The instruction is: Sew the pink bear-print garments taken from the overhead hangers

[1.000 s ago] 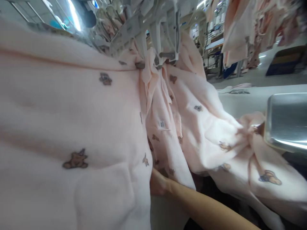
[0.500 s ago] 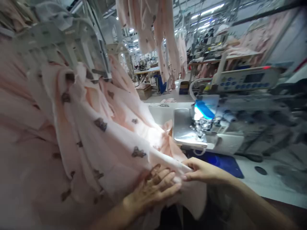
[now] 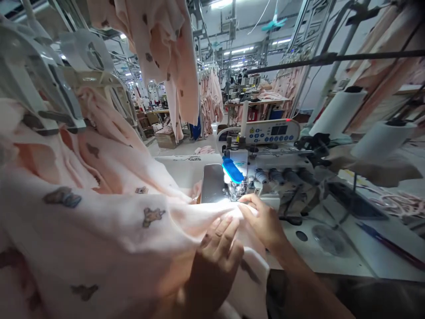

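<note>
Lengthwise, pink garment [image 3: 133,235] runs left-to-right, its end in right hand [image 3: 263,222].

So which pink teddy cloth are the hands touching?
The big cloth spread low on the left: the left hand and right hand rest on its edge by the sewing machine. The hanging cloth up top is untouched.

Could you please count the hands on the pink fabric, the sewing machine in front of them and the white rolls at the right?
Hands: 2, the left hand and the right hand, on the pink fabric
Sewing machine: 1
White rolls: 2
Total: 5
</note>
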A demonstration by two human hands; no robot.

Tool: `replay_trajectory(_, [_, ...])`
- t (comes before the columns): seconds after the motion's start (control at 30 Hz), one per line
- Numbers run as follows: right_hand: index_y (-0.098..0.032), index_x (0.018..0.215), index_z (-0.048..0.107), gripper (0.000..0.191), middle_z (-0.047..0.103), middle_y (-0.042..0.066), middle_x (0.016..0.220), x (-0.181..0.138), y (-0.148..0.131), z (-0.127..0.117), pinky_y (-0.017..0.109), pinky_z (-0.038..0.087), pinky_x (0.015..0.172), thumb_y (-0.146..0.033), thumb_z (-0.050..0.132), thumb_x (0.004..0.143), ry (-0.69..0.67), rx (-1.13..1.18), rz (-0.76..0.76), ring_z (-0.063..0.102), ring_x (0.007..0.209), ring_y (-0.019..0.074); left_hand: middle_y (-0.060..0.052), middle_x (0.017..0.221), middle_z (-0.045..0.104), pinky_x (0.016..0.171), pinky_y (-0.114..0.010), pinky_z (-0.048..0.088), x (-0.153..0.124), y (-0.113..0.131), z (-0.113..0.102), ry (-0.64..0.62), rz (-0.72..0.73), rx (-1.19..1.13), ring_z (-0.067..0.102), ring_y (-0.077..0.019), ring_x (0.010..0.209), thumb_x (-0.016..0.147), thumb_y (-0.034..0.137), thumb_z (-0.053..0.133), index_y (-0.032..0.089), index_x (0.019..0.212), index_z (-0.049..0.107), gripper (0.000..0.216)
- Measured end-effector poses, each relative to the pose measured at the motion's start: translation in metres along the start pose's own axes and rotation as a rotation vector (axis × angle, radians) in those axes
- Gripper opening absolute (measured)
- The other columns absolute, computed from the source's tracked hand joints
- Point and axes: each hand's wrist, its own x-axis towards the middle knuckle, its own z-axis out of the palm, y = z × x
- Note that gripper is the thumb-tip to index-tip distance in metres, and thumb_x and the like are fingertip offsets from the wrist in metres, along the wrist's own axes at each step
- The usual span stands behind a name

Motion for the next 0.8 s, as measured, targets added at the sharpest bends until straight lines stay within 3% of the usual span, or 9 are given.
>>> replay_trajectory(0.13, [-0.021, 0.095, 0.056, 0.017, 0.065, 0.004, 0.082, 0.002, 0.01, 0.007, 0.03, 0.044, 0.062, -0.033, 0.053, 0.084, 0.133, -0.072, 0.012, 0.059, 0.065, 0.0195, -0.016, 0.124, 0.057, 0.1, -0.043, 0.047, 0.006, -0.026, 0.033, -0.125, -0.162, 0.028, 0.05, -0.0244, 0.12, 0.085, 0.005, 0.04, 0.009, 0.11, 0.054, 0.029])
replay_trajectory(0.23, [-0.021, 0.101, 0.056, 0.019, 0.061, 0.008, 0.103, -0.013, 0.01, 0.007, 0.034, 0.048, 0.077, -0.032, 0.056, 0.085, 0.26, 0.086, -0.173, 0.06, 0.084, 0.021, -0.017, 0.124, 0.057, 0.099, -0.047, 0.046, 0.004, -0.048, 0.027, -0.162, -0.166, 0.001, 0.052, -0.026, 0.118, 0.088, 0.011, 0.042, 0.011, 0.112, 0.052, 0.027])
replay_trajectory(0.3, [-0.023, 0.112, 0.054, 0.032, 0.055, 0.009, 0.119, -0.029, 0.006, 0.008, 0.036, 0.044, 0.093, -0.033, 0.062, 0.083, 0.152, 0.289, -0.241, 0.054, 0.108, 0.0231, -0.011, 0.117, 0.061, 0.094, -0.043, 0.049, 0.005, -0.05, 0.014, -0.123, -0.144, -0.072, 0.056, -0.0238, 0.111, 0.088, 0.012, 0.044, 0.016, 0.102, 0.056, 0.019])
replay_trajectory(0.37, [-0.025, 0.126, 0.046, 0.055, 0.051, 0.008, 0.127, -0.044, 0.0, 0.013, 0.037, 0.039, 0.1, -0.037, 0.07, 0.077, -0.074, 0.514, -0.161, 0.047, 0.118, 0.0243, -0.004, 0.099, 0.066, 0.077, -0.032, 0.052, 0.006, -0.041, 0.0, -0.104, -0.145, -0.167, 0.061, -0.0182, 0.092, 0.089, 0.014, 0.044, 0.02, 0.092, 0.057, 0.014])
replay_trajectory(0.43, [-0.022, 0.122, 0.05, 0.057, 0.058, 0.007, 0.114, -0.055, -0.005, 0.017, 0.034, 0.046, 0.089, -0.045, 0.071, 0.075, -0.303, 0.675, 0.013, 0.056, 0.103, 0.0238, 0.0, 0.08, 0.063, 0.058, -0.022, 0.045, 0.01, -0.03, -0.009, -0.111, -0.185, -0.217, 0.059, -0.0126, 0.069, 0.091, 0.015, 0.043, 0.021, 0.087, 0.056, 0.016])
replay_trajectory(0.5, [-0.016, 0.097, 0.061, 0.041, 0.061, 0.004, 0.084, -0.059, -0.008, 0.018, 0.027, 0.047, 0.065, -0.053, 0.064, 0.078, -0.419, 0.754, 0.17, 0.058, 0.074, 0.0183, 0.002, 0.067, 0.058, 0.05, -0.021, 0.036, 0.016, -0.025, -0.012, -0.133, -0.228, -0.196, 0.054, -0.0108, 0.058, 0.092, 0.018, 0.04, 0.021, 0.084, 0.056, 0.018])
replay_trajectory(0.6, [-0.015, 0.073, 0.059, 0.044, 0.053, 0.001, 0.066, -0.051, -0.01, 0.014, 0.022, 0.034, 0.05, -0.057, 0.054, 0.082, -0.306, 0.692, 0.248, 0.047, 0.059, 0.013, 0.003, 0.059, 0.053, 0.048, -0.023, 0.029, 0.034, -0.032, -0.005, -0.16, -0.293, -0.077, 0.053, -0.0115, 0.053, 0.093, 0.026, 0.041, 0.02, 0.074, 0.054, 0.024])
replay_trajectory(0.7, [-0.017, 0.084, 0.056, 0.033, 0.054, -0.001, 0.061, -0.033, -0.01, 0.012, 0.023, 0.029, 0.048, -0.051, 0.053, 0.084, -0.119, 0.482, 0.214, 0.044, 0.054, 0.0126, 0.001, 0.062, 0.057, 0.049, -0.025, 0.025, 0.054, -0.05, 0.012, -0.309, -0.4, 0.002, 0.055, -0.0138, 0.057, 0.091, 0.031, 0.045, 0.019, 0.07, 0.052, 0.026])
replay_trajectory(0.8, [-0.02, 0.092, 0.047, 0.029, 0.05, -0.005, 0.049, -0.023, -0.005, 0.017, 0.023, 0.024, 0.043, -0.046, 0.054, 0.083, -0.059, 0.392, 0.257, 0.037, 0.044, 0.0112, 0.001, 0.065, 0.061, 0.049, -0.025, 0.025, 0.066, -0.064, 0.028, -0.465, -0.451, -0.018, 0.055, -0.0143, 0.057, 0.088, 0.028, 0.049, 0.02, 0.07, 0.052, 0.021])
